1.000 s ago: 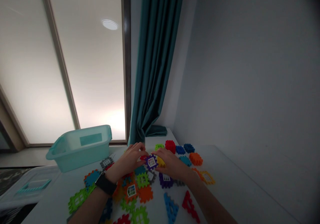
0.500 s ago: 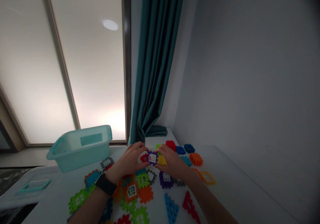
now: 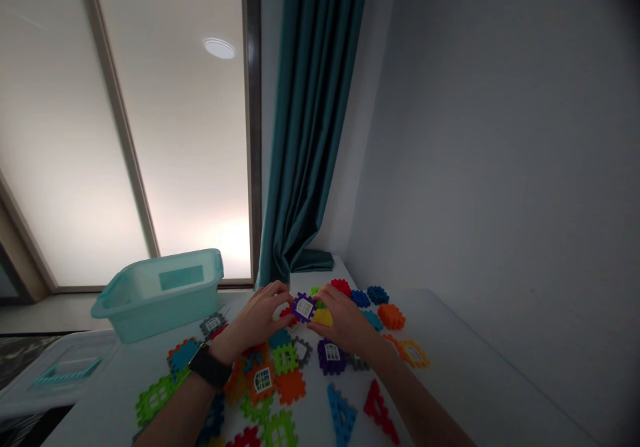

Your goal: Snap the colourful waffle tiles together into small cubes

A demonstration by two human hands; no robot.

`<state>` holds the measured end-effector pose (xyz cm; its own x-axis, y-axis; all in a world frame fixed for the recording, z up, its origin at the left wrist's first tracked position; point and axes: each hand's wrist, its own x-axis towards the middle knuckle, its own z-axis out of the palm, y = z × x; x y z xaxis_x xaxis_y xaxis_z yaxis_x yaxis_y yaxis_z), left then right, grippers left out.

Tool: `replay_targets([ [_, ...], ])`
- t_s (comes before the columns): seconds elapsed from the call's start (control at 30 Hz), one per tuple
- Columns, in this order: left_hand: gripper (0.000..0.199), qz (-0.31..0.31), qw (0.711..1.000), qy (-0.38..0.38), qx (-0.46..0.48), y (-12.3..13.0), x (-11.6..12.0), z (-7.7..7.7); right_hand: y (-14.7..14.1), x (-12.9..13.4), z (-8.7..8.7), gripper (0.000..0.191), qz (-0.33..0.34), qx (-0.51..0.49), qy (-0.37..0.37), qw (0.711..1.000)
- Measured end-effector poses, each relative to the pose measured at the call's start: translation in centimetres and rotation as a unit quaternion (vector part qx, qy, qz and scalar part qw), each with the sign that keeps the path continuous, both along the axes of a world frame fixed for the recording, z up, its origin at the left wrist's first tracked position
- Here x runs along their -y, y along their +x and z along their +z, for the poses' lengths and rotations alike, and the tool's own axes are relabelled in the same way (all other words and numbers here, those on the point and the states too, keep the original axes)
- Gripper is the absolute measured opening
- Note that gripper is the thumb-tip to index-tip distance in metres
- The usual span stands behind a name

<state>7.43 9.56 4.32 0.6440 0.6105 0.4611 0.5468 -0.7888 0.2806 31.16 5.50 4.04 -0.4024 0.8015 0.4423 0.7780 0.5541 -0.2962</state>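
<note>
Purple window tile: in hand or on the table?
In hand: the purple window tile is held up between the fingertips of the left hand and the right hand, above the scattered tiles.

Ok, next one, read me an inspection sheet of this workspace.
Surface: white tabletop, pieces spread across it.
Job's things: purple plastic window block pinched between both hands; yellow plastic block beside it.
Clutter: orange interlocking block, lime-green lattice block, blue triangular plastic frame.
Hands: left hand, wearing a black wristwatch; right hand.
Cables: nothing seen.
Surroundings: pale teal plastic bin to the left; dark teal curtain; frosted glass panel.
</note>
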Motion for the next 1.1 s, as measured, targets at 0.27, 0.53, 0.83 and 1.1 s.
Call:
replay_targets([
  [0.27, 0.023, 0.003, 0.997, 0.023, -0.067, -0.8, -0.9, -0.7, 0.2, 0.2, 0.0, 0.044, 0.017, 0.029, -0.042, 0.999],
  [0.53, 0.023, -0.016, 0.996, 0.028, -0.078, -0.4, -0.3, -0.2, -0.3, 0.8, 0.5, 0.056, 0.043, 0.032, -0.085, 0.995],
  [0.83, 0.018, 0.003, 1.000, 0.028, -0.013, -0.3, -0.1, 0.2, -0.3, 0.4, 0.0, 0.054, 0.005, 0.046, 0.012, 0.999],
  [1.1, 0.043, -0.002, 1.000, 0.006, 0.003, 0.0, 0.1, 0.2, -0.3, 0.5, 0.2, 0.051, -0.001, 0.030, 0.023, 0.999],
])
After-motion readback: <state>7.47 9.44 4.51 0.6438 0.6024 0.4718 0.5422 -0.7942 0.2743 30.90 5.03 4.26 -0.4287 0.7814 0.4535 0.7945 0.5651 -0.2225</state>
